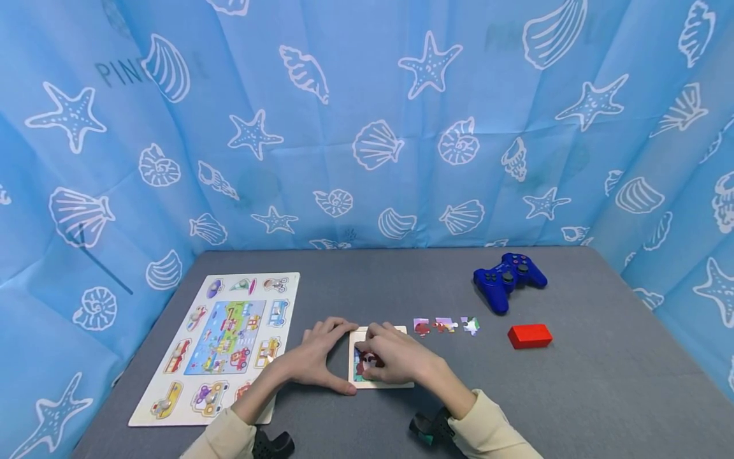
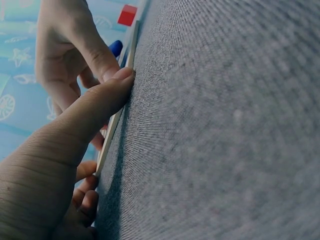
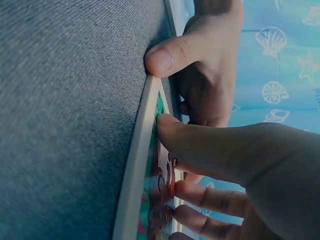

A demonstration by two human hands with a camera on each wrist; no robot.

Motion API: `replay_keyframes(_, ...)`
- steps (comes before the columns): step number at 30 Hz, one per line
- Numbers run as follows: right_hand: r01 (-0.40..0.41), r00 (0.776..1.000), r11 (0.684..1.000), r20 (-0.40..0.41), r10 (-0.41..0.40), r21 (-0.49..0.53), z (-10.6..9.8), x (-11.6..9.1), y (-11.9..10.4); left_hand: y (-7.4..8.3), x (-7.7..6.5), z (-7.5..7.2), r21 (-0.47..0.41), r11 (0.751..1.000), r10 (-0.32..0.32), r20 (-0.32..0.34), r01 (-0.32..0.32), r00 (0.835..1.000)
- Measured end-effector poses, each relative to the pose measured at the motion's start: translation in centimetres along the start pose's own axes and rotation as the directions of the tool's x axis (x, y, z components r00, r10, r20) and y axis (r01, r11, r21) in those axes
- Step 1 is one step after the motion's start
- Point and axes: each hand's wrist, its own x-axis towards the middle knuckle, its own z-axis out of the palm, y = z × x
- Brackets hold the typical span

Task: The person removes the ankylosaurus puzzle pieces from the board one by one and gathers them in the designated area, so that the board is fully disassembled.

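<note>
A small jigsaw puzzle in a pale wooden tray (image 1: pixel 352 357) lies flat on the grey table. My left hand (image 1: pixel 318 354) holds the tray's left side, thumb at the near corner and fingers at the far corner. Over the puzzle, my right hand (image 1: pixel 398 354) has its thumb and curved fingertips on a dark red jigsaw piece (image 1: pixel 369 362) inside the tray. The right wrist view shows that thumb (image 3: pixel 172 132) on the green and red picture; the piece's outline is hidden by the fingers. Three loose jigsaw pieces (image 1: pixel 444 326) lie in a row beyond the right hand.
On the left a large wooden peg puzzle board (image 1: pixel 287 290) with vehicle pictures lies partly under the left forearm. A blue game controller (image 1: pixel 507 280) sits at the back right, and a red block (image 1: pixel 530 336) nearer. A blue shell-patterned curtain (image 1: pixel 367 127) hangs behind the table.
</note>
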Motion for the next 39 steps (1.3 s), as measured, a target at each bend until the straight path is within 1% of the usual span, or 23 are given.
replay_keyframes(5, -0.008, 1.000, 1.000, 0.003, 0.008, 0.020, 0.13, 0.08, 0.13, 0.03, -0.06, -0.04, -0.003, 1.000, 0.000, -0.002, 0.000, 1.000)
replay_keyframes(11, -0.017, 1.000, 0.997, -0.008, 0.018, 0.073, 0.34, 0.10, 0.31, 0.05, -0.03, -0.01, 0.001, 1.000, 0.002, -0.006, -0.002, 1.000)
replay_keyframes(18, -0.012, 0.999, 0.993, -0.035, 0.016, 0.118, 0.50, 0.01, 0.38, 0.12, 0.00, -0.03, 0.004, 1.000, 0.007, -0.012, -0.007, 1.000)
replay_keyframes(27, 0.007, 0.999, 0.988, -0.043, -0.001, 0.152, 0.54, 0.05, 0.52, 0.13, -0.04, -0.06, 0.004, 1.000, 0.015, -0.002, -0.015, 1.000)
replay_keyframes(32, 0.009, 0.999, 0.987, -0.052, 0.000, 0.161, 0.56, 0.05, 0.43, 0.12, -0.05, -0.10, 0.003, 1.000, 0.017, 0.003, -0.017, 1.000)
replay_keyframes(39, 0.012, 0.998, 0.990, -0.067, -0.002, 0.140, 0.60, 0.09, 0.33, 0.13, -0.06, -0.14, 0.002, 1.000, 0.018, 0.001, -0.018, 1.000)
